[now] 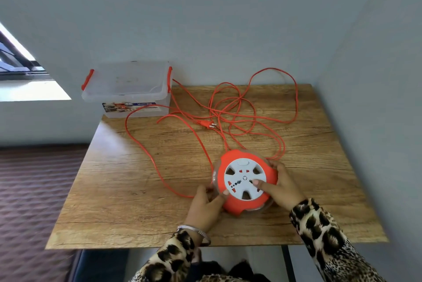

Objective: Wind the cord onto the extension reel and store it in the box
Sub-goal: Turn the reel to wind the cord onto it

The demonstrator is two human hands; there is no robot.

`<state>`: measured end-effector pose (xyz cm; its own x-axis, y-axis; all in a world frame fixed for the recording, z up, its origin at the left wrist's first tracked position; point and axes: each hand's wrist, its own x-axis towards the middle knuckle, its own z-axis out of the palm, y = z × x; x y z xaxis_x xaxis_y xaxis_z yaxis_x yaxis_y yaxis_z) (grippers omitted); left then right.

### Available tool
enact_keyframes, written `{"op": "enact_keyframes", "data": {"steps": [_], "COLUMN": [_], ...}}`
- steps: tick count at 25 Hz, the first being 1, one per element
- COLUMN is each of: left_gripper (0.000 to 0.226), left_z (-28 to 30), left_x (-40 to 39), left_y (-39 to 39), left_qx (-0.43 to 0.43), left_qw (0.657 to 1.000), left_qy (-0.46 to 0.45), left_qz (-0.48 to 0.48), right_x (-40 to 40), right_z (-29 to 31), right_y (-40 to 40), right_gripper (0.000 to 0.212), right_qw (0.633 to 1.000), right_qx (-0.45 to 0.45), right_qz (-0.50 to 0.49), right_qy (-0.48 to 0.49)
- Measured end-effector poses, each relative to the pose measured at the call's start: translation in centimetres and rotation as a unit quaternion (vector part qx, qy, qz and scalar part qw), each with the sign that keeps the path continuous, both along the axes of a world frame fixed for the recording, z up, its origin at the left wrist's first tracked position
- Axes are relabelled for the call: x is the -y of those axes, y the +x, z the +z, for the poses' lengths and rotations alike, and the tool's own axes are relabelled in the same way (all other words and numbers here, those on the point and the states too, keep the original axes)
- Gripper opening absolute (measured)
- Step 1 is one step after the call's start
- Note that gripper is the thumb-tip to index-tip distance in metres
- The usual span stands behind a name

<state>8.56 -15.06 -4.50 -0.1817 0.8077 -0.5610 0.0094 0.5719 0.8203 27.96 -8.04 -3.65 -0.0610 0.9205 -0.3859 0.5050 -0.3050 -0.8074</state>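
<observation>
Two hands on the reel [245, 182], which lies flat on the near half of the counter [114, 190], white socket face up, orange body, clear rim around it. Left hand [205, 205]: grip curled around the left edge of the rim, one finger reaching onto the edge of the white face; it appears to hold the reel steady. Right hand [279, 184]: fingers wrapped over the right side of the body, one fingertip resting on the white face near a socket. Nearly all of the cord [230, 108] is off the reel, spread in loose overlapping loops across the far half of the counter; one long loop runs out toward the left edge and comes back near the left hand, another rises against the wall at the back. Plug [206, 123] lies free among the loops. Clear box [127, 90] with orange latches stands at the far left corner, no lid seen on it, well apart from the reel. Judgement: winding is at its start, storing not begun. Next move calls for one hand to brace the rim while the other turns the face, with the crossed loops fed in without snagging.
</observation>
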Motion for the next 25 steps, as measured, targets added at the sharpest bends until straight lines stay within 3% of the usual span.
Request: {"op": "enact_keyframes", "data": {"steps": [4,6,8,10,12,15,19,22,25], "left_gripper": [0.031,0.033,0.035,0.04,0.044,0.032,0.031,0.035,0.035], "left_z": [-0.2,-0.1,-0.1,-0.1,-0.1,-0.4,-0.3,-0.1,-0.6], "left_x": [-1.1,-1.9,-2.8,-3.4,-3.5,-4.0,-4.6,-5.2,-6.6], "left_y": [-2.4,-3.8,-4.7,-4.8,-4.7,-4.7,-4.3,-4.9,-6.2], "left_qx": [0.178,0.184,0.145,0.131,0.133,0.14,0.129,0.114,0.039], "left_qw": [0.984,0.982,0.986,0.986,0.985,0.983,0.983,0.982,0.983], "left_qy": [-0.008,0.029,0.066,0.081,0.087,0.095,0.113,0.137,0.146], "left_qz": [0.026,-0.013,-0.048,-0.059,-0.062,-0.065,-0.063,-0.069,-0.109], "right_x": [0.4,0.8,1.0,1.1,1.2,0.7,0.1,-0.9,-1.1], "right_z": [0.3,1.2,2.1,3.0,3.4,3.6,3.9,4.6,4.5], "right_y": [-0.6,-1.1,-1.6,-2.2,-3.1,-4.4,-5.1,-4.9,-5.6], "right_gripper": [0.078,0.074,0.064,0.057,0.06,0.07,0.067,0.066,0.065], "right_qw": [0.997,0.982,0.933,0.871,0.825,0.781,0.774,0.804,0.83], "right_qx": [0.032,0.11,0.21,0.257,0.314,0.402,0.434,0.401,0.381], "right_qz": [0.031,0.053,0.117,0.247,0.363,0.404,0.393,0.376,0.352], "right_qy": [0.07,0.141,0.268,0.338,0.3,0.254,0.24,0.228,0.206]}}
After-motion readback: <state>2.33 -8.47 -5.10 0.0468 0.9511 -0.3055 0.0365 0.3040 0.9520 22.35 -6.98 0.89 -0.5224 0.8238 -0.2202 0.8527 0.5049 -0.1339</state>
